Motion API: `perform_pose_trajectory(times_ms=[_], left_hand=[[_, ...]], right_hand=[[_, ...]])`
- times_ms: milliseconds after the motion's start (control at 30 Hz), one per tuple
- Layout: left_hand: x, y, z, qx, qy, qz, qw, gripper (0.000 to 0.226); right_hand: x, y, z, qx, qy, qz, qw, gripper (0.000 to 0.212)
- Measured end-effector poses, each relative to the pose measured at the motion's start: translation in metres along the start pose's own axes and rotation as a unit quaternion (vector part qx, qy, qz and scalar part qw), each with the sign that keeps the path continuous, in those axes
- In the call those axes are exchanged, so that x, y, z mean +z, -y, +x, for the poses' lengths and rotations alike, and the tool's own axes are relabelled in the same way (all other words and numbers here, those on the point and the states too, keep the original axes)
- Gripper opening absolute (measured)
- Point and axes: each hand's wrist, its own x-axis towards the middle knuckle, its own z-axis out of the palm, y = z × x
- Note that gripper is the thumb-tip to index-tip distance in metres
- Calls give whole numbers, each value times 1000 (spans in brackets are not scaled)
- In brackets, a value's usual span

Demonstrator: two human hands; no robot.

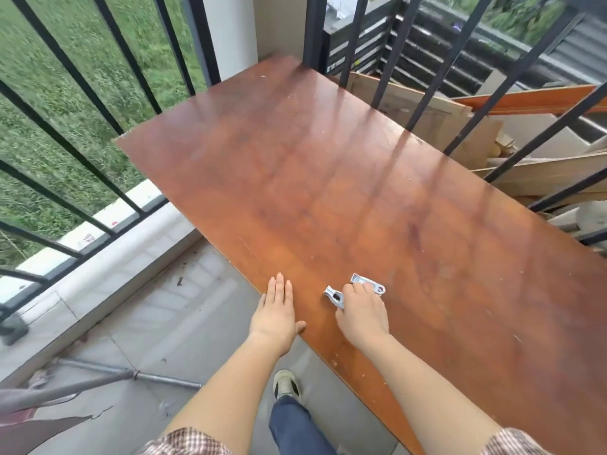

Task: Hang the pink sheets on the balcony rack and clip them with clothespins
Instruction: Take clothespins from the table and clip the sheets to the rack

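Observation:
Two light grey clothespins lie on a reddish-brown wooden table (361,178). One clothespin (333,295) sticks out to the left of my right hand (361,311), the other clothespin (369,284) beyond its fingertips. My right hand covers both, its fingers curled down onto them. My left hand (277,310) rests flat on the table's near left edge with fingers straight and holds nothing. A strip of pinkish cloth (33,425) shows at the bottom left corner, next to a grey metal rack pole (108,380) on the floor.
Black balcony railing bars (82,152) run along the left over grass and behind the table. Cardboard and wooden boards (512,149) are piled beyond the bars at the right. My shoe (286,384) stands on the tiled floor beside the table.

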Motion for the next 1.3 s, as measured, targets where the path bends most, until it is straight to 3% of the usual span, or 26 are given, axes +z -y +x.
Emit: perform_pose_trajectory(times_ms=[100,200,300,600,767,900,1033,1300], left_hand=[[-16,10,0,11,31,-27,999,73],[-23,33,-15,-7,-14,-57,998,65],[-21,70,-43,-51,-52,-83,994,64],[-25,228,-177,-210,-73,-61,973,68],[-37,307,-256,-256,-92,31,962,64],[-56,357,-308,-239,-83,210,944,61],[-78,395,-340,-233,-34,355,905,47],[-84,427,-334,-244,40,405,880,35]], right_hand=[[-4,11,2,-5,10,13,1000,24],[-11,35,4,-35,17,42,998,26],[-18,72,3,-72,14,80,994,19],[-17,245,-35,-220,52,120,967,19],[-15,347,-70,-319,70,133,936,22],[-15,411,-96,-368,98,147,913,26],[-11,458,-113,-389,112,164,899,28],[7,505,-125,-376,115,193,899,25]])
